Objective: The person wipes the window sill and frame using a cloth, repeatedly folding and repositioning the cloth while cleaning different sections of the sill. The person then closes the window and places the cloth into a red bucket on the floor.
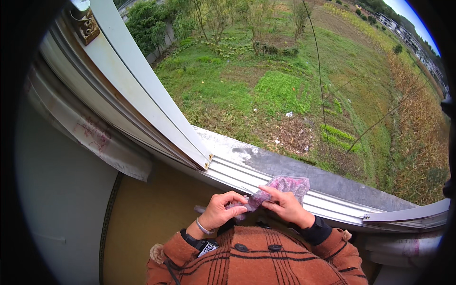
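A thin pink and grey patterned cloth (290,185) is bunched between my two hands, its wider end spread over the white window track (242,175). My left hand (224,210) pinches the gathered part between thumb and fingers, and a loose end sticks out to its left. At the cloth's other side, my right hand (285,206) grips it with thumb and bent fingers, the index finger pointing left over it. Both hands are just inside the sill, in front of my checked orange coat (263,256).
White sliding window frames (142,89) stand at the left, with another frame (406,213) at the right. A curtain (92,131) hangs at the left. Beyond the concrete outer ledge (285,160), a garden lies below.
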Action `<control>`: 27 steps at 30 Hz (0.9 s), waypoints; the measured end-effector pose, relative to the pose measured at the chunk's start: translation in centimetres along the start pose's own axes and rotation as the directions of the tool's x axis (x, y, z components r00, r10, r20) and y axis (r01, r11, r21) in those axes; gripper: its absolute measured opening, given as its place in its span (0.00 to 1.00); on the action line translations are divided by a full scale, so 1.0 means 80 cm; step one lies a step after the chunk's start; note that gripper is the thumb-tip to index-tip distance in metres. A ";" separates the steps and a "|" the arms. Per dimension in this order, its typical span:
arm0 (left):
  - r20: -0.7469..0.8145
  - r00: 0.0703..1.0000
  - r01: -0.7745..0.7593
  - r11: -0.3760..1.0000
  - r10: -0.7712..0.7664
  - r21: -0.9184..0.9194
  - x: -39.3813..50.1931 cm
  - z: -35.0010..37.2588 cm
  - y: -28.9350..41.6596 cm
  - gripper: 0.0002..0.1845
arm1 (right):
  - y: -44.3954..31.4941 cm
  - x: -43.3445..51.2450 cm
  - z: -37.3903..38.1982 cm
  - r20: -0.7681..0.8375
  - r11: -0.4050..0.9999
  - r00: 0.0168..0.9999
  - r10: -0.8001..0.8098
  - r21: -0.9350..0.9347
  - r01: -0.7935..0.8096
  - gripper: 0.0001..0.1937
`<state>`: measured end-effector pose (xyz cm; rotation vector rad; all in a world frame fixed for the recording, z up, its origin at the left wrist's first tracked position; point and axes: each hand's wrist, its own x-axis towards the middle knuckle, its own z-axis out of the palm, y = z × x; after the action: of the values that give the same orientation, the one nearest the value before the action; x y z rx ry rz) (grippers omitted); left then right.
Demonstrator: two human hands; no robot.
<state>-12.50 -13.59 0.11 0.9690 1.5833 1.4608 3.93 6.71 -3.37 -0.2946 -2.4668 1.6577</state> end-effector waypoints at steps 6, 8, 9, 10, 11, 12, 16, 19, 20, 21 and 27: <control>0.012 0.999 -0.049 0.997 0.050 -0.065 0.015 0.014 0.005 0.05 | -0.013 0.003 0.036 0.400 0.712 0.894 0.204 0.565 -0.416 0.17; 0.044 0.999 -0.014 0.996 0.018 -0.083 0.019 0.017 0.004 0.05 | -0.019 -0.004 0.030 0.359 0.818 0.923 0.141 0.482 -0.312 0.10; 0.042 0.999 -0.023 0.997 0.026 -0.071 0.022 0.017 0.004 0.05 | -0.021 -0.009 0.025 0.306 0.858 0.941 0.144 0.435 -0.273 0.09; 0.042 0.999 -0.032 0.998 0.035 -0.057 0.027 0.015 0.003 0.06 | -0.020 -0.016 0.010 0.205 0.850 0.968 0.144 0.476 -0.227 0.08; 0.040 0.998 -0.042 0.998 0.044 -0.045 0.032 0.013 0.002 0.06 | -0.017 -0.024 -0.010 0.106 0.849 0.979 0.173 0.488 -0.203 0.08; -0.064 0.956 -0.267 0.939 0.287 0.216 0.045 0.009 -0.001 0.06 | -0.014 -0.033 -0.024 -0.042 0.825 0.982 0.182 0.550 -0.130 0.06; 0.011 0.884 -0.276 0.501 0.468 0.820 0.068 0.000 -0.012 0.11 | 0.015 -0.044 -0.050 -0.317 0.947 0.929 0.190 0.309 -0.088 0.08; 0.135 0.892 -0.298 0.336 0.432 0.894 0.073 0.004 -0.022 0.14 | 0.034 -0.043 -0.041 -0.396 0.966 0.905 0.158 0.254 -0.058 0.09; 0.144 0.897 -0.299 0.334 0.418 0.894 0.074 0.006 -0.025 0.14 | 0.038 -0.043 -0.039 -0.410 0.976 0.902 0.135 0.214 -0.050 0.09; 0.156 0.902 -0.304 0.336 0.403 0.891 0.075 0.008 -0.027 0.15 | 0.041 -0.042 -0.036 -0.428 0.987 0.898 0.106 0.155 -0.042 0.09; 0.190 0.918 -0.290 0.263 0.349 0.920 0.087 0.010 -0.033 0.14 | 0.043 -0.039 -0.037 -0.424 0.987 0.903 0.072 0.162 -0.003 0.09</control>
<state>-14.81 -7.09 -2.83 2.0371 2.4396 0.6001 7.89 9.88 -5.47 -0.6171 -2.0059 1.5846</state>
